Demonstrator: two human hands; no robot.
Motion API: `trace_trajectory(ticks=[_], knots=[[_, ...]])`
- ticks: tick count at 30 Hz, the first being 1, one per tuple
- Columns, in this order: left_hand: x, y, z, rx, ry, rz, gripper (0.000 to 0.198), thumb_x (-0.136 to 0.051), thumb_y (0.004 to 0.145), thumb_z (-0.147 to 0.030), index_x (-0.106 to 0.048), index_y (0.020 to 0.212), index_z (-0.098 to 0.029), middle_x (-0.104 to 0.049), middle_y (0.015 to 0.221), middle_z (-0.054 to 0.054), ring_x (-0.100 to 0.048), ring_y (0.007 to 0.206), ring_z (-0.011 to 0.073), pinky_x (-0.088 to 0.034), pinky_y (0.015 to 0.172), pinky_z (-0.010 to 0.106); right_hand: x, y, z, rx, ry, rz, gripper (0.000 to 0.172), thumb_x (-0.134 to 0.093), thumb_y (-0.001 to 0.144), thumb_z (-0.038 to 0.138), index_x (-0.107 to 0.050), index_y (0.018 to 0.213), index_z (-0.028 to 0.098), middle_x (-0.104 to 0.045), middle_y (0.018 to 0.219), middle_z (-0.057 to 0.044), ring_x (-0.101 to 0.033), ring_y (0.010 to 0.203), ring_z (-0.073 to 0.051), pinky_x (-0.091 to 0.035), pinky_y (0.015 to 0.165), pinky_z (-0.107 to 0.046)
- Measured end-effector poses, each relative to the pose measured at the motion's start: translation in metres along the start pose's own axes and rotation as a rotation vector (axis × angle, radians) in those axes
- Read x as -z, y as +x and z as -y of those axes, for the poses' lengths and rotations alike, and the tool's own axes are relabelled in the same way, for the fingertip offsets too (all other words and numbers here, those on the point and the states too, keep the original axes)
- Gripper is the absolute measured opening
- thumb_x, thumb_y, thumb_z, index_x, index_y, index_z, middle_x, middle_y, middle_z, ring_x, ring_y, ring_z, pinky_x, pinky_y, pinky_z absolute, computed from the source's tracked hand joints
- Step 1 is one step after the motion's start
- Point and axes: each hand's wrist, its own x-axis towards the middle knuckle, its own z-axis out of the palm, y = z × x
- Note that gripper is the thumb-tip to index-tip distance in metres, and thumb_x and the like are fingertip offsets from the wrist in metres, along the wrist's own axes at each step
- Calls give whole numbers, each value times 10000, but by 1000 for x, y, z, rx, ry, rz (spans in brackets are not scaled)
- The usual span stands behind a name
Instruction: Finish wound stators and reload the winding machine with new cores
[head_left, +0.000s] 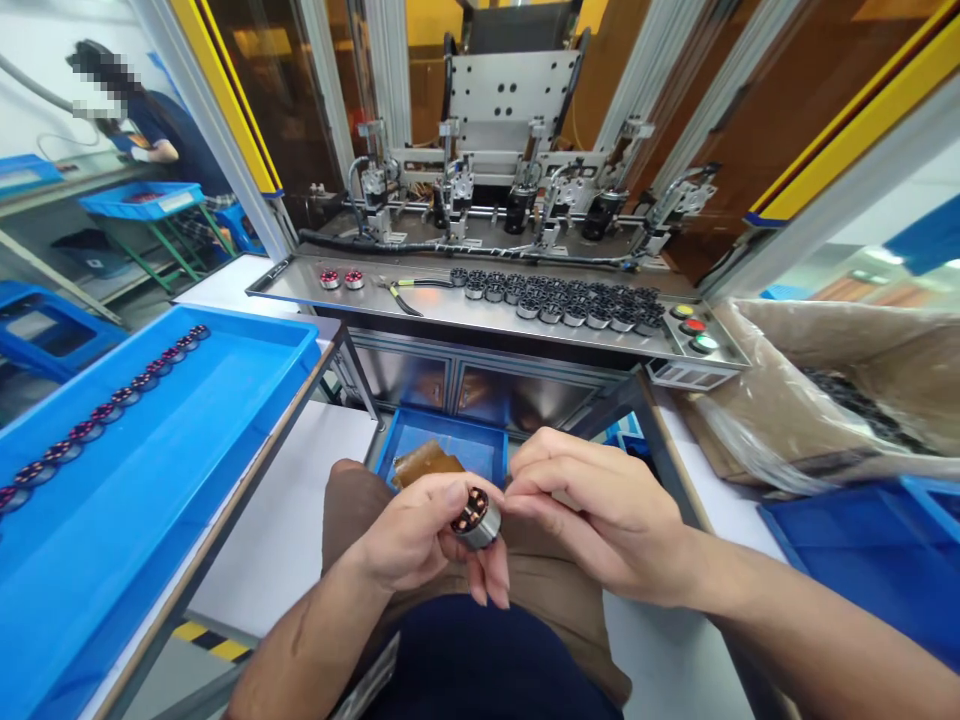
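A round metal part (478,520) with copper windings and a black top is held in my left hand (424,530), between thumb and fingers above my lap. Just to its right, my right hand (600,510) has thumb and index finger pinched together at the part's edge; whatever is between those fingertips is too small to make out. On the steel shelf ahead lie many similar black-topped parts (574,300), two red-topped parts (342,280) and pliers (405,290) with yellow-and-black handles.
A blue tray (187,400) with a row of parts stands at the left. Machine fixtures (525,195) rise behind the shelf, with push buttons (694,327) at its right end. A plastic-lined box (780,330) is at the right. A person (169,140) works at the far left.
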Motion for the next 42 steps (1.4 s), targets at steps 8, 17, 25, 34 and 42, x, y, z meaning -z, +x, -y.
trace_trajectory(ticks=[8, 17, 25, 34, 42], knots=[[-18, -12, -9, -252, 43, -206, 308, -740, 878, -358, -650, 1137, -218, -756, 1063, 64, -770, 841, 187, -598, 681, 236, 5, -2, 3, -54, -110, -29, 136, -570, 959, 90, -627, 872, 178, -670, 768, -23, -635, 698, -98, -531, 603, -182], [-5, 6, -6, -149, 7, -106, 658, -565, 873, -704, -644, 1161, -117, -743, 1031, 170, -749, 908, 274, -588, 785, 375, 7, 5, -1, -28, 71, -43, 145, -567, 962, 88, -633, 856, 162, -649, 753, -27, -633, 673, -98, -538, 599, -200], [-14, 3, -6, -259, 130, -223, 440, -833, 777, -401, -691, 1107, -146, -762, 868, 88, -720, 646, 147, -542, 568, 196, 9, 2, -9, -131, 178, -86, 174, -607, 983, 242, -642, 840, 151, -656, 763, -34, -626, 684, -104, -526, 612, -220], [-16, -9, -6, -379, 348, -358, 419, -769, 848, -372, -708, 1207, -163, -760, 874, 87, -707, 696, 162, -563, 652, 259, 16, 3, 3, -542, 370, 132, 292, -690, 928, 411, -689, 831, 135, -648, 699, -17, -563, 594, -85, -473, 556, -196], [-17, -12, -8, -339, 304, -346, 427, -740, 863, -424, -717, 1200, -162, -742, 808, 73, -700, 653, 160, -545, 602, 248, 11, 3, -1, -263, 181, 70, 163, -695, 934, 304, -741, 936, 148, -671, 792, -43, -595, 695, -103, -499, 619, -208]])
